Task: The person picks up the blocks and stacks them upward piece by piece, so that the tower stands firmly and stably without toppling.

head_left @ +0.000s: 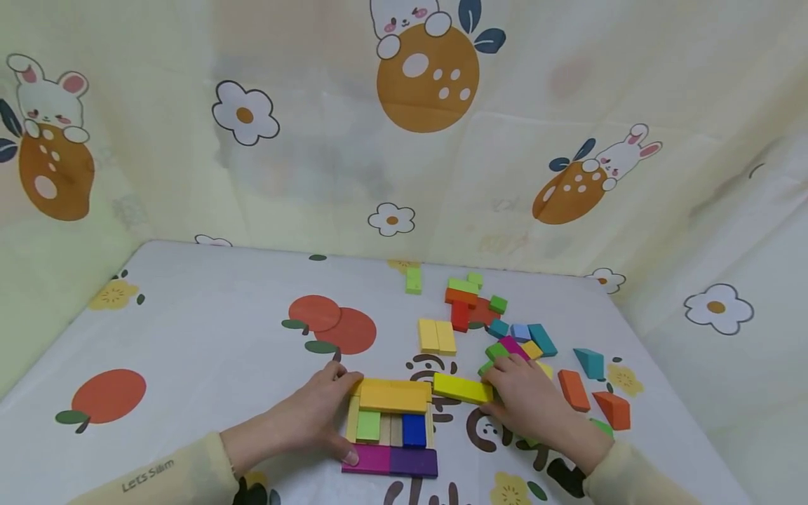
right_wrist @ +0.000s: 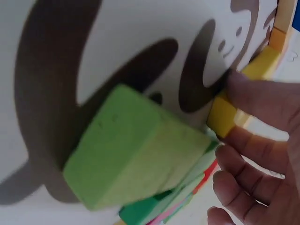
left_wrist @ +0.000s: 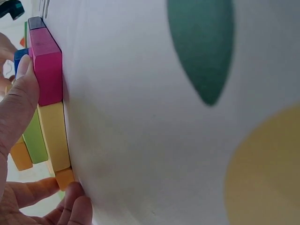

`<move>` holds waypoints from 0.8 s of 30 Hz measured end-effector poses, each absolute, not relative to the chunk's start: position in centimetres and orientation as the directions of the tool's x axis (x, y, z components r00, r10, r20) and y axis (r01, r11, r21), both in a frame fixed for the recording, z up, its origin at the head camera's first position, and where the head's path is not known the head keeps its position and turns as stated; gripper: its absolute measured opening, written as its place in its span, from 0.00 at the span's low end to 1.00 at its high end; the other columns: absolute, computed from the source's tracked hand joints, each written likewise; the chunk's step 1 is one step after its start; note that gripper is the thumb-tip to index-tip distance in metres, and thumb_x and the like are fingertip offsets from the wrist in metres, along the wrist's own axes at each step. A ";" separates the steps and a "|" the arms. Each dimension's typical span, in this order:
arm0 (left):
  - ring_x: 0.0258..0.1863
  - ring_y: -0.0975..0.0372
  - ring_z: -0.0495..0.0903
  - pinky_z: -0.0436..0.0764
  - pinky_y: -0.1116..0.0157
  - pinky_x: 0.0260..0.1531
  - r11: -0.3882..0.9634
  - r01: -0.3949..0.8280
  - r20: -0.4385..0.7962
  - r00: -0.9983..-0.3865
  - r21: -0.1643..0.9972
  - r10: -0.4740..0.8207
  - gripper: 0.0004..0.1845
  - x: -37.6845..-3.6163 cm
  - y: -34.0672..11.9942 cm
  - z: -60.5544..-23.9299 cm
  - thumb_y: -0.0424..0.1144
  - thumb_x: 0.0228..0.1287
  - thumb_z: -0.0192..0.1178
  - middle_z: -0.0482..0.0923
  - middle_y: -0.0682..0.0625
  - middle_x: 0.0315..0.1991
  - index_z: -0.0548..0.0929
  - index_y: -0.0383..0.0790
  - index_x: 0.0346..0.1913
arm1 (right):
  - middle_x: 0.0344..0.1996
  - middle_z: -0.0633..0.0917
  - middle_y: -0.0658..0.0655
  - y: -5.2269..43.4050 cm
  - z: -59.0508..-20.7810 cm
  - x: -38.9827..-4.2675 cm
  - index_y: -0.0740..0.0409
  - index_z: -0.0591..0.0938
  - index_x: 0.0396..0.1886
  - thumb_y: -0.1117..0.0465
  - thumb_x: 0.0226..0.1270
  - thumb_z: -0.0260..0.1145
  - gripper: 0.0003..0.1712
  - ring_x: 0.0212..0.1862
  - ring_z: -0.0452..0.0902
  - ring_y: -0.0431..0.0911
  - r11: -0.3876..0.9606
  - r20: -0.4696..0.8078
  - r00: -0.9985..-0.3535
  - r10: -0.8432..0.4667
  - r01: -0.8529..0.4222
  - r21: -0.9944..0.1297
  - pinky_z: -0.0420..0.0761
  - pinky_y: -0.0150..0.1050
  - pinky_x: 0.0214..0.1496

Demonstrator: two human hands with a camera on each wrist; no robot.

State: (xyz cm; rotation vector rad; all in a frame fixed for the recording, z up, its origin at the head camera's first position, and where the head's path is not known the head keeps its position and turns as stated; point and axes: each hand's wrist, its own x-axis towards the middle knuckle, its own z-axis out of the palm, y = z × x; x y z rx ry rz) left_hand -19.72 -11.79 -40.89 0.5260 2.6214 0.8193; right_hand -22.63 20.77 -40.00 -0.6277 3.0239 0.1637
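Observation:
A flat arrangement of wooden blocks lies in front of me in the head view. Its far edge is a yellow-orange bar [head_left: 394, 397], and a magenta block [head_left: 371, 459] and a purple block [head_left: 413, 463] form the near edge. Between them show a light green block [head_left: 369, 426] and a blue block [head_left: 414, 430]. My left hand [head_left: 309, 410] spans the left side, its thumb resting on the magenta block and its fingertips at the orange end. My right hand [head_left: 536, 403] pinches a bright yellow block [head_left: 463, 388], whose left end is right at the arrangement's far right corner.
Two pale yellow blocks [head_left: 437, 337] lie beyond the arrangement. Red, green, teal and other blocks are scattered at the right, including an orange block [head_left: 573, 390] and a teal wedge [head_left: 590, 363]. A patterned cloth [head_left: 189, 337] covers the table, with a curtain behind.

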 end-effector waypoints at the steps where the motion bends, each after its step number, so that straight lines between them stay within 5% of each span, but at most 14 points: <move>1: 0.61 0.49 0.72 0.81 0.45 0.62 0.764 0.242 -0.210 -0.872 0.598 0.441 0.55 -19.7 -11.8 -40.9 0.50 0.36 0.86 0.69 0.38 0.62 0.71 0.35 0.70 | 0.38 0.83 0.51 20.9 -40.0 -22.6 0.53 0.88 0.44 0.49 0.50 0.83 0.23 0.44 0.73 0.47 0.914 -0.068 -0.917 -0.393 -0.397 0.086 0.84 0.49 0.53; 11: 0.62 0.49 0.72 0.81 0.45 0.62 0.766 0.246 -0.208 -0.873 0.594 0.442 0.55 -19.7 -11.8 -41.0 0.50 0.37 0.86 0.69 0.38 0.63 0.71 0.34 0.71 | 0.39 0.83 0.50 22.0 -40.1 -23.1 0.51 0.90 0.45 0.52 0.51 0.83 0.21 0.43 0.74 0.44 0.924 -0.096 -0.919 -0.382 -0.381 -0.024 0.85 0.47 0.51; 24: 0.62 0.49 0.72 0.81 0.46 0.62 0.770 0.238 -0.216 -0.873 0.593 0.437 0.55 -19.7 -11.7 -40.9 0.49 0.37 0.86 0.69 0.38 0.63 0.71 0.35 0.71 | 0.38 0.86 0.50 22.5 -39.6 -23.2 0.53 0.90 0.44 0.50 0.53 0.82 0.20 0.43 0.76 0.45 0.915 -0.029 -0.914 -0.405 -0.404 -0.014 0.86 0.47 0.50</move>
